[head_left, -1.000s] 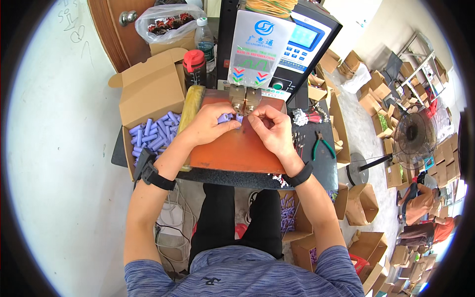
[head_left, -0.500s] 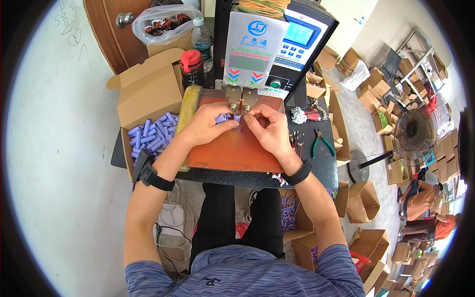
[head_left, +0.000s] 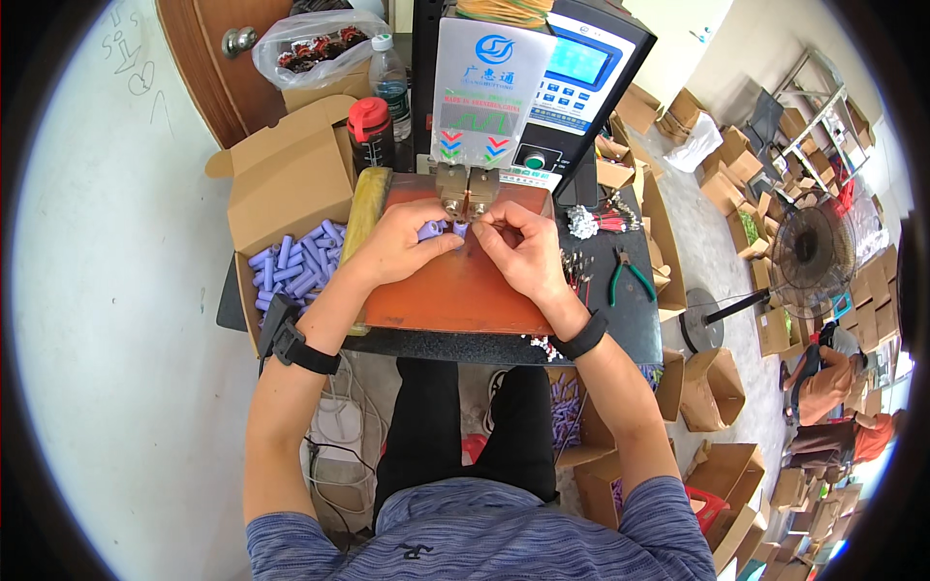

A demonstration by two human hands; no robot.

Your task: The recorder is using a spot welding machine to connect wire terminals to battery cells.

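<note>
My left hand (head_left: 405,247) is closed on small purple cylindrical battery cells (head_left: 430,229). One more purple cell (head_left: 459,231) stands between its thumb tip and the metal electrodes (head_left: 466,191) of a spot welder (head_left: 589,73), directly beneath their tips. From the other side my right hand (head_left: 523,250) reaches the same spot, thumb and forefinger pinched close to the top of that cell. What those fingertips hold is too small to make out. Both hands are above an orange-brown work plate (head_left: 455,295).
Left of the plate stands an open cardboard box (head_left: 291,174) of loose purple cells (head_left: 298,261). Beyond a yellow roll (head_left: 366,215) are a red-lidded bottle (head_left: 371,131) and a clear bottle (head_left: 390,82). Green-handled pliers (head_left: 630,281) and red-white wire leads (head_left: 608,221) lie on the right.
My right fingers have drawn together and moved slightly left, toward the electrode tips. My left hand keeps its hold on the cells. The whole view has shifted slightly.
</note>
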